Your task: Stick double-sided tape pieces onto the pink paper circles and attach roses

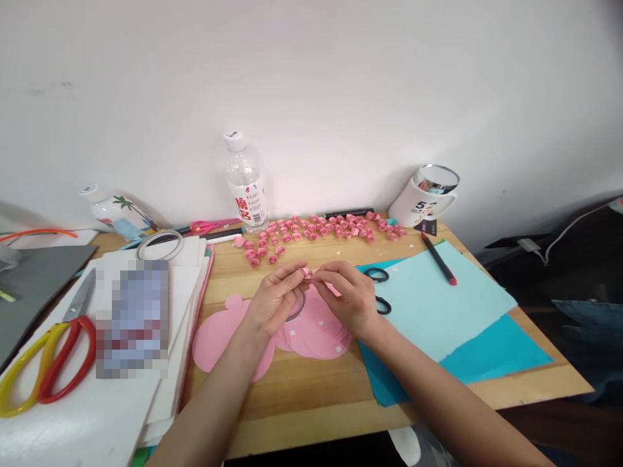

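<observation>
Between the fingertips of my left hand point(278, 293) is a small pink rolled paper flower point(305, 273). My right hand point(351, 293) pinches at the flower's right side, its fingers pressed together. Beneath both hands lie pink paper circles point(318, 334), with a few tiny white squares on them. More pink paper point(219, 340) lies to the left, partly hidden by my left arm. A grey ring point(296, 308) shows partly behind my left hand. Along the wall side of the table sit several finished pink paper flowers point(296, 237).
Black-handled scissors point(378, 275) and a red-tipped marker point(439, 259) lie by the light blue paper point(452, 305) at right. A clear bottle point(246, 185) and a white mug point(423, 198) stand near the wall. Red-and-yellow scissors point(63, 350) rest on white sheets at left.
</observation>
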### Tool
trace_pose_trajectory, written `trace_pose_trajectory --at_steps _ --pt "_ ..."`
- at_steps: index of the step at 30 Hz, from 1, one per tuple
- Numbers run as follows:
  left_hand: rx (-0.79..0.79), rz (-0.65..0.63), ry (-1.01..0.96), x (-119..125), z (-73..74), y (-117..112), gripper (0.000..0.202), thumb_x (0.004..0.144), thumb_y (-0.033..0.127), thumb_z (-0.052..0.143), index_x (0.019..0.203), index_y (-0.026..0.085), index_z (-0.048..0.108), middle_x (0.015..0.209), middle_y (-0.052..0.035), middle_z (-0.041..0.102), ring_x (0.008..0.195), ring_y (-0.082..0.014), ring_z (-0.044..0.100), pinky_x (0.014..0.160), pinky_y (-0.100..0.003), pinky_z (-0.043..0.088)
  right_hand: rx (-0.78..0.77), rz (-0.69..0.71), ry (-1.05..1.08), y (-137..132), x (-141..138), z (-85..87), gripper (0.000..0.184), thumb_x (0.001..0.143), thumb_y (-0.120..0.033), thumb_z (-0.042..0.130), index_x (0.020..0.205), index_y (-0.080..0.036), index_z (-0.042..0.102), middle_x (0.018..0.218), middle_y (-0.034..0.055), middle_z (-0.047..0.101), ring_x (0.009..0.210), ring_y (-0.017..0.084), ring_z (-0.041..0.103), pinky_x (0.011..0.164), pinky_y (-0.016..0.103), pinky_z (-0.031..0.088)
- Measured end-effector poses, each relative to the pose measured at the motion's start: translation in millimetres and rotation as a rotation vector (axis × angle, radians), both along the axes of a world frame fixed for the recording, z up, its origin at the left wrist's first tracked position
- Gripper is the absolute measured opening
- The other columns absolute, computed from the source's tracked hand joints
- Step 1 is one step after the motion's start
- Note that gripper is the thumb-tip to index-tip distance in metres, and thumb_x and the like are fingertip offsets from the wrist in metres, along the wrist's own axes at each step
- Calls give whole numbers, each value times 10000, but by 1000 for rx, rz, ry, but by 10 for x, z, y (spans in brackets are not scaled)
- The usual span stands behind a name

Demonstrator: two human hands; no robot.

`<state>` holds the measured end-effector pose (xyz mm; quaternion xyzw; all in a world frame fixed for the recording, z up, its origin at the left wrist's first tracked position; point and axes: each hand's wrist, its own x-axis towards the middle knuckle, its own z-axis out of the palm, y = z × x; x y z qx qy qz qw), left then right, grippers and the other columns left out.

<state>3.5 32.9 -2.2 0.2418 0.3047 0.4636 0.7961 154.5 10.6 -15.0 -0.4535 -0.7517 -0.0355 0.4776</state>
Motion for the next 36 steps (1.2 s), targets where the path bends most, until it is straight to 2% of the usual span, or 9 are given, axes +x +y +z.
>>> trace_pose_trajectory --at_steps 6,18,27,31,36 --pt "13 -8 -1 3 -21 -7 172 679 131 725 850 132 716 766 -40 684 712 -103 622 727 -207 479 -6 28 8 5 12 -32 141 827 -130 565 876 -238 642 799 38 655 725 148 616 624 254 494" --pt "70 18 109 18 -37 -22 105 671 155 736 770 126 719 727 -38 680 696 -108 608 711 -226 463 50 9 -15 10 7 -25 132 817 -115 578 858 -228 633 764 34 656 690 146 598 593 256 472" --pt "58 21 133 20 -9 -29 118 628 160 762 735 126 726 684 -38 682 649 -105 602 676 -227 464 70 24 29 3 21 -53 161 811 -128 594 892 -257 649 778 27 673 699 146 617 593 257 479" --pt "66 15 170 6 -11 -25 137 602 161 779 727 134 731 703 -47 699 666 -117 614 706 -249 469 86 22 47 -9 15 -36 153 798 -125 617 872 -255 648 774 28 693 679 148 636 577 258 492" --pt "93 16 261 -19 6 -13 135 585 168 788 702 130 732 715 -55 710 683 -125 620 710 -260 469 13 42 131 -5 10 12 82 785 -159 644 803 -238 647 736 23 692 660 153 648 579 260 508"
